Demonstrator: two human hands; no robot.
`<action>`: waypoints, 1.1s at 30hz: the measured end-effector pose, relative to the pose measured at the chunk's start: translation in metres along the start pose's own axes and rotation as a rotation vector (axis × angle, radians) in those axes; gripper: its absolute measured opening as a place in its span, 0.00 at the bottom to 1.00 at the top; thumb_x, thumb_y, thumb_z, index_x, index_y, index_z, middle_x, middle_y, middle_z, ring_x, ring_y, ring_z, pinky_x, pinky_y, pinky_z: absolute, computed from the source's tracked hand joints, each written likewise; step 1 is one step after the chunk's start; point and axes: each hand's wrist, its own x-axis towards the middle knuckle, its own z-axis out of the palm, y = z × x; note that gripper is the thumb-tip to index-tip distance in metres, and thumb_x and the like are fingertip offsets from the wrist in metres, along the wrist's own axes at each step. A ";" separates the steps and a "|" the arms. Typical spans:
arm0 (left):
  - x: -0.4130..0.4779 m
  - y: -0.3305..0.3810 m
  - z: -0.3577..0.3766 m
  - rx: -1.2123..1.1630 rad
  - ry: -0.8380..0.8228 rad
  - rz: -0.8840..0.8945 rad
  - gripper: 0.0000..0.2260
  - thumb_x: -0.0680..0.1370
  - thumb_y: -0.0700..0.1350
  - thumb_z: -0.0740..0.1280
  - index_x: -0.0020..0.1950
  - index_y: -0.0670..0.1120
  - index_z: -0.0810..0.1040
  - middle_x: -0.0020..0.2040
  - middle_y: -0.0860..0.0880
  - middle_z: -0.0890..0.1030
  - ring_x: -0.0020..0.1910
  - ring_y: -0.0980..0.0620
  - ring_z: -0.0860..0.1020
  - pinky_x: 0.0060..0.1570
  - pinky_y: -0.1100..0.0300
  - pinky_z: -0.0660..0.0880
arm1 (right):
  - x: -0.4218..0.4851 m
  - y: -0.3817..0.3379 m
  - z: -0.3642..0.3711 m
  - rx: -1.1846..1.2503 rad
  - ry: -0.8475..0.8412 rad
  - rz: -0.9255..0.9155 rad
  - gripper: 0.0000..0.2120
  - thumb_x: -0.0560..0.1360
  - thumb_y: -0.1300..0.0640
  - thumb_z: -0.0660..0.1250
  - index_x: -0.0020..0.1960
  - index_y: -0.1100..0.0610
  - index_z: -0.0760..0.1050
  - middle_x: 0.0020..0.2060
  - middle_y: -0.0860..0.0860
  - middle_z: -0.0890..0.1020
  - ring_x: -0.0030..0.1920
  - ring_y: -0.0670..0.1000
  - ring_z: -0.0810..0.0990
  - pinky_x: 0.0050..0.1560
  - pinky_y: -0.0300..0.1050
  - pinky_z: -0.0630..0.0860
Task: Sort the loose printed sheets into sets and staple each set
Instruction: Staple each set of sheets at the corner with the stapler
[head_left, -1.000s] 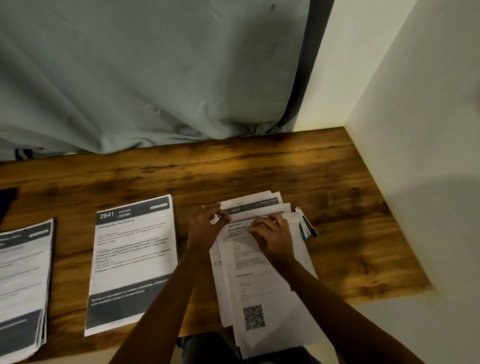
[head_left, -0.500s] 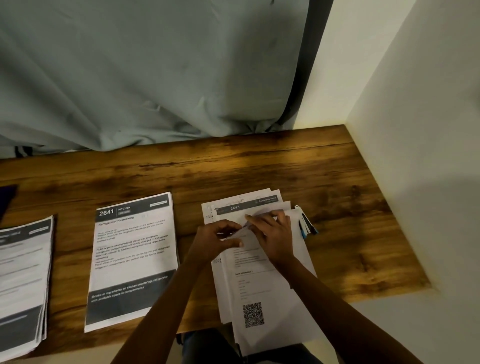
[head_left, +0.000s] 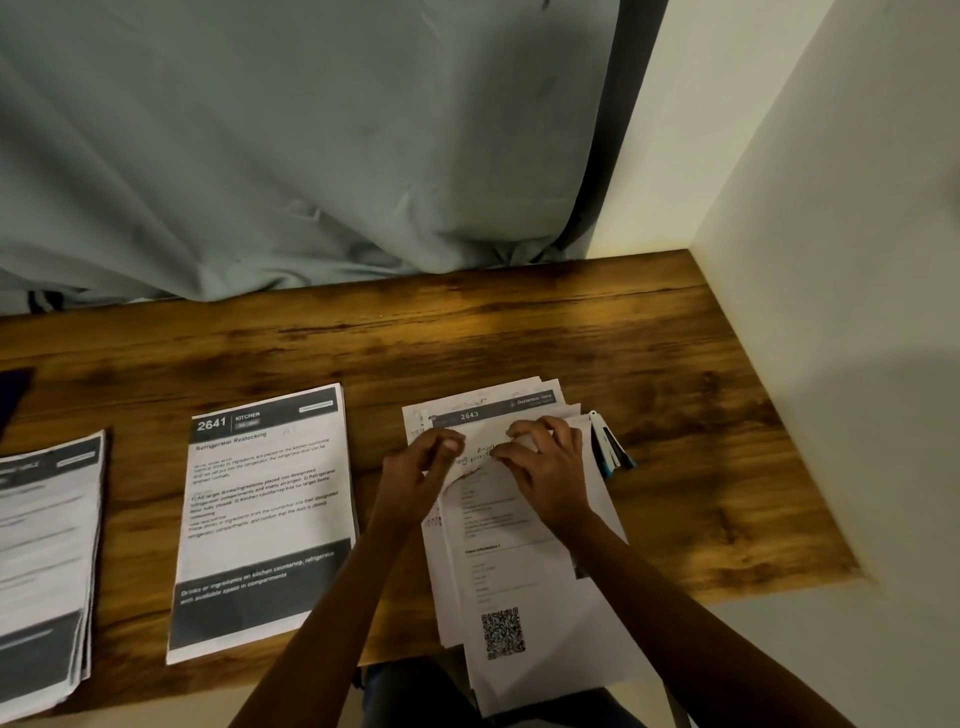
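Table: dark, streaky wood grain, rectangular.
Curtain: grey cloth, creased, hem resting on the table's far edge.
Pile: loose white sheets, fanned, on the table's right, overhanging the near edge; QR code printed low.
Top sheet: upper edge curled back, handwriting on its underside.
Left hand, right hand: fingers curled, both pinching that curled edge.
2641 set: flat, left of the pile.
Stack: far left.
Change: 0.5 s ago the edge lay flatter; the left hand has risen to it.
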 end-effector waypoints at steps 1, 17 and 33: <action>0.002 -0.001 -0.001 -0.003 0.039 -0.057 0.18 0.80 0.56 0.57 0.54 0.44 0.77 0.42 0.53 0.81 0.39 0.54 0.81 0.34 0.68 0.76 | -0.003 0.001 -0.002 0.005 0.014 -0.009 0.09 0.73 0.48 0.64 0.45 0.49 0.81 0.50 0.50 0.82 0.57 0.54 0.70 0.54 0.47 0.65; 0.030 -0.023 0.003 0.454 -0.184 -0.246 0.13 0.76 0.43 0.68 0.59 0.42 0.74 0.63 0.45 0.73 0.63 0.47 0.71 0.59 0.58 0.71 | -0.019 0.009 -0.014 -0.073 0.056 -0.100 0.11 0.72 0.46 0.66 0.47 0.51 0.82 0.48 0.49 0.84 0.57 0.55 0.72 0.56 0.48 0.63; 0.005 -0.012 -0.002 -0.147 -0.038 -0.311 0.07 0.80 0.44 0.61 0.47 0.48 0.79 0.43 0.51 0.83 0.44 0.55 0.82 0.44 0.60 0.80 | 0.023 -0.007 0.011 -0.097 -0.237 0.130 0.14 0.73 0.46 0.60 0.49 0.48 0.82 0.45 0.45 0.84 0.54 0.53 0.75 0.53 0.45 0.64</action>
